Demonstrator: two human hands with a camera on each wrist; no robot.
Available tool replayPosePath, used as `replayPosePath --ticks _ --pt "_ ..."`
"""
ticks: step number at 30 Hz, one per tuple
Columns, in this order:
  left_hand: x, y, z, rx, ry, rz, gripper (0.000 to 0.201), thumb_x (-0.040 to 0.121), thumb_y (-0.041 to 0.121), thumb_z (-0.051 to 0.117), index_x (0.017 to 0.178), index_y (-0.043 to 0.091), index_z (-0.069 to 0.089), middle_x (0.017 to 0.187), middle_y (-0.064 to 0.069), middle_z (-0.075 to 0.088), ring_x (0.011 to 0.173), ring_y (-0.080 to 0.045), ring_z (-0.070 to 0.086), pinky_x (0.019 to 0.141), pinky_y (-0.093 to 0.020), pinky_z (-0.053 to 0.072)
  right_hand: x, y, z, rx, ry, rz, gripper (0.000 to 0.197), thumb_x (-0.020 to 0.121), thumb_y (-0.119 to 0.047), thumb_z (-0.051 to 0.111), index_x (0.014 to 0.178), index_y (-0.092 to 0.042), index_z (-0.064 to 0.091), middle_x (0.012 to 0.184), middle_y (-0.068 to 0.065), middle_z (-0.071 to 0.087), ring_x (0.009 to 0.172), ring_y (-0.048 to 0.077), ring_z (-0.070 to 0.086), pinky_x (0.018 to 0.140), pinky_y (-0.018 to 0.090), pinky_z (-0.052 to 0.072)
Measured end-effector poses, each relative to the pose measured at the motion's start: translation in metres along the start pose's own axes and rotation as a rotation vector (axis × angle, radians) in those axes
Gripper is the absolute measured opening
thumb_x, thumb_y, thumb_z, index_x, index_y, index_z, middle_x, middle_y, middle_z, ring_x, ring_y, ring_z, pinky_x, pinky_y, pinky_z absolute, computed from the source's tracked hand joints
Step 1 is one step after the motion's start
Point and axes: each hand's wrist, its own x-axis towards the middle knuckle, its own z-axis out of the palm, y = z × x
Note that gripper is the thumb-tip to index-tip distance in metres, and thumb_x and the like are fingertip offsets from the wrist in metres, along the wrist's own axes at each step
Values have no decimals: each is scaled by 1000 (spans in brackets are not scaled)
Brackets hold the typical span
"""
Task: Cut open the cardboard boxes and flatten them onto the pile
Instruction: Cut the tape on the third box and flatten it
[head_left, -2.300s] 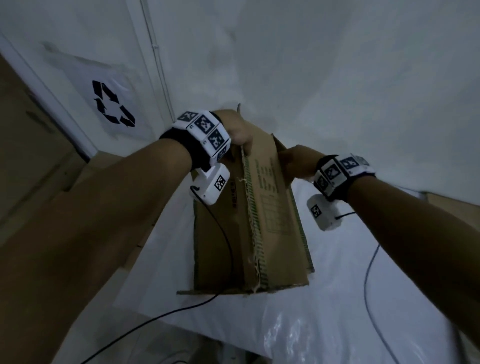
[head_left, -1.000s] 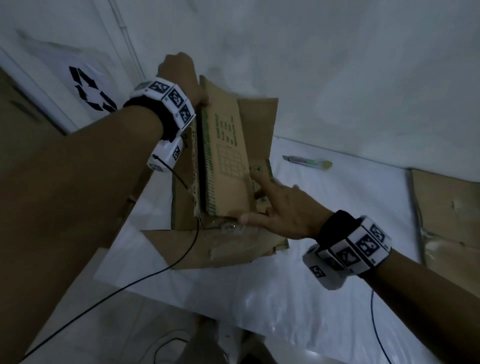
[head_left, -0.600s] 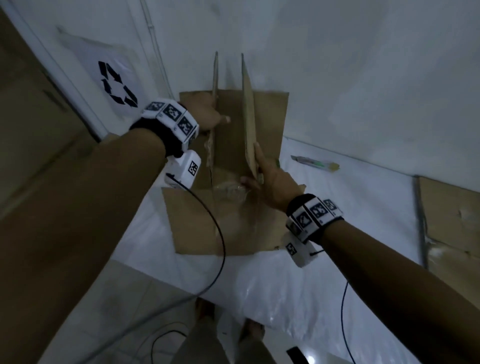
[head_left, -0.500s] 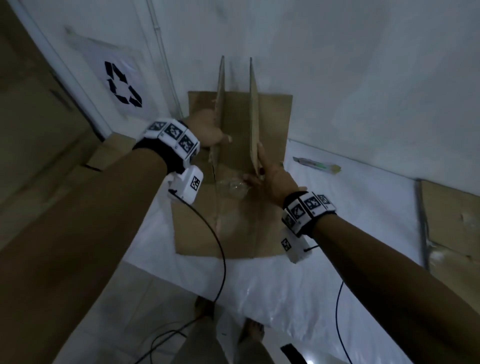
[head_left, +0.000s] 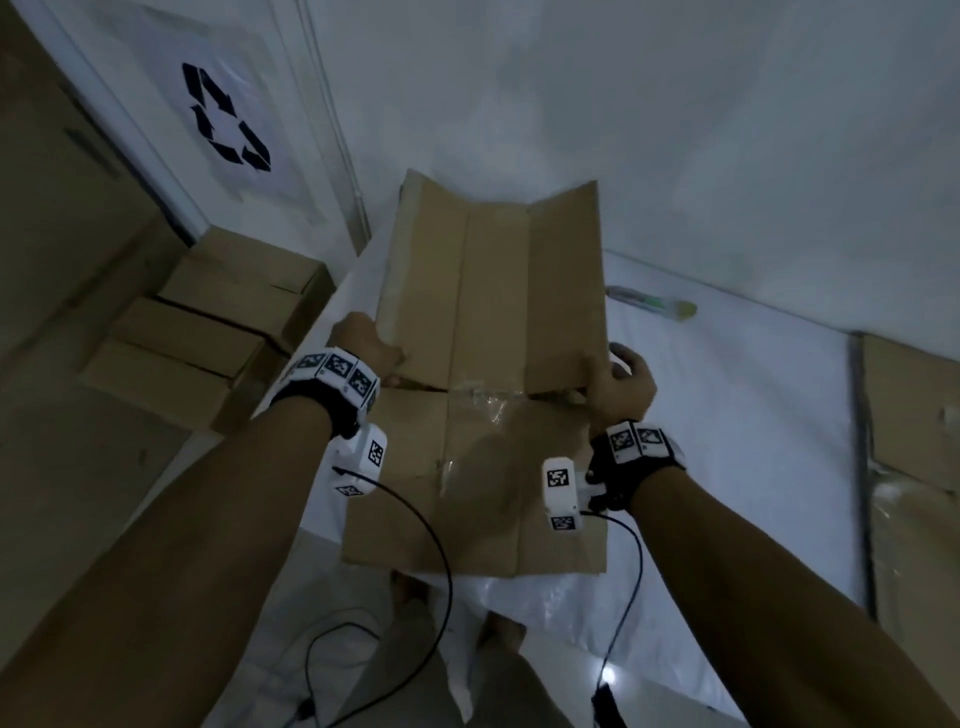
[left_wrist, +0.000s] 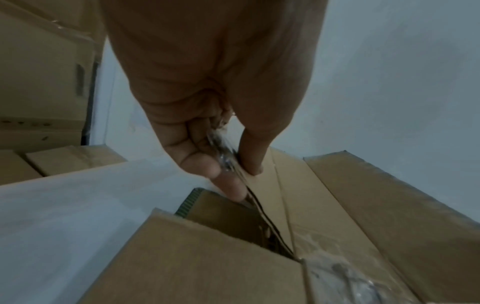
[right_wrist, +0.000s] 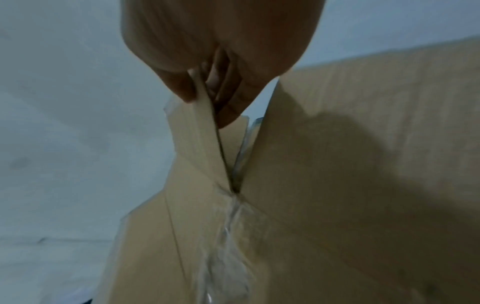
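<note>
Both hands, left hand (head_left: 366, 340) and right hand (head_left: 618, 382), pinching opposite side edges of the cut cardboard box (head_left: 491, 291), now splayed nearly flat where its panels stood upright a moment ago, over the white sheet (head_left: 727, 415), ready for laying on the pile.

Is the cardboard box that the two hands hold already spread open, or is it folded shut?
Spread open, not fully flat: the cardboard box shows its inner panels, side flaps angled up, left hand and right hand pinching its edges.
</note>
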Motion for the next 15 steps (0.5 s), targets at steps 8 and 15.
replayPosePath --ticks 8,15 --pt "20 -15 39 365 67 -76 73 86 14 67 145 3 26 147 -25 32 130 -37 39 102 -47 39 24 43 6 -1080 -506 -242 76 87 -30 66 149 -9 27 152 19 23 142 36 22 110 43 33" --pt "51 9 61 592 -281 376 117 71 50 78 152 17 0 159 -14 -11 147 -36 -10 119 -53 4 31 49 56 -1385 -802 -426 98 87 -75 28 154 -12 -8 159 18 -16 147 35 -12 119 53 5"
